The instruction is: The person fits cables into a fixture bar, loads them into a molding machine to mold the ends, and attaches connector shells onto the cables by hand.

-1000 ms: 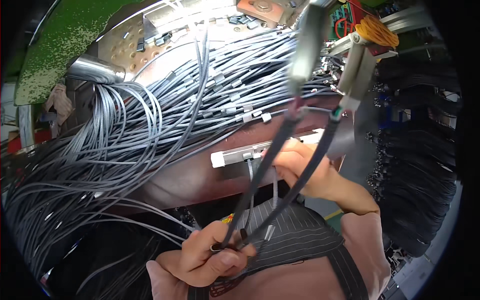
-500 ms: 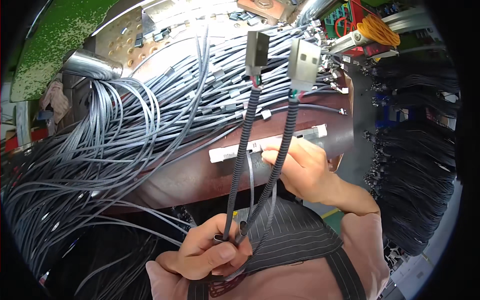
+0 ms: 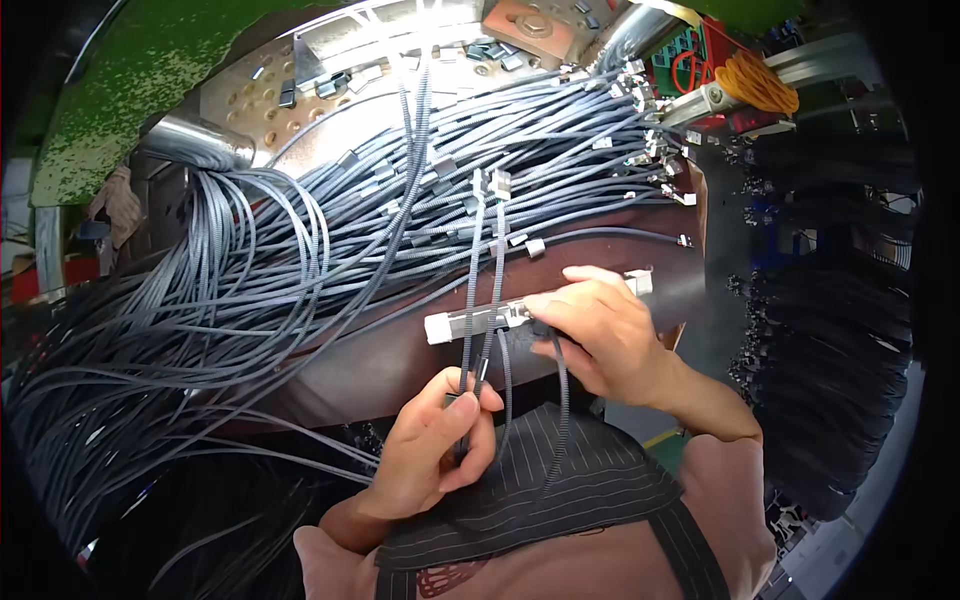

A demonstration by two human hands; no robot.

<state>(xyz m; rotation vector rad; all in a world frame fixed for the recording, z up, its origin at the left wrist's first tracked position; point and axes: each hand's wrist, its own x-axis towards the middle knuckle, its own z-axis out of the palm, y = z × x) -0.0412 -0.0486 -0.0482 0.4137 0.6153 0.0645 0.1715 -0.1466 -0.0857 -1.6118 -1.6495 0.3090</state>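
My left hand is closed, thumb against fingers, round two grey ribbed cables that point away from me. Bare metal USB plugs tip these cables, and a small dark metal sleeve sits on one just above my fingers. With thumb and forefinger, my right hand pinches the end of another ribbed cable at a pale strip fixed across the brown work surface. Its fingers partly hide that cable's end. A further cable hangs from the strip between my hands.
Beyond the strip lies a thick heap of grey cables with metal plugs at the right. Loose metal sleeves lie on the perforated plate behind. Dark cable bundles hang at the right, and a worn green machine part stands at the far left.
My left hand has moved up and forward, taking the two plugs from close to the camera down toward the strip. My right hand stays at the strip, now with a cable end in its fingers.
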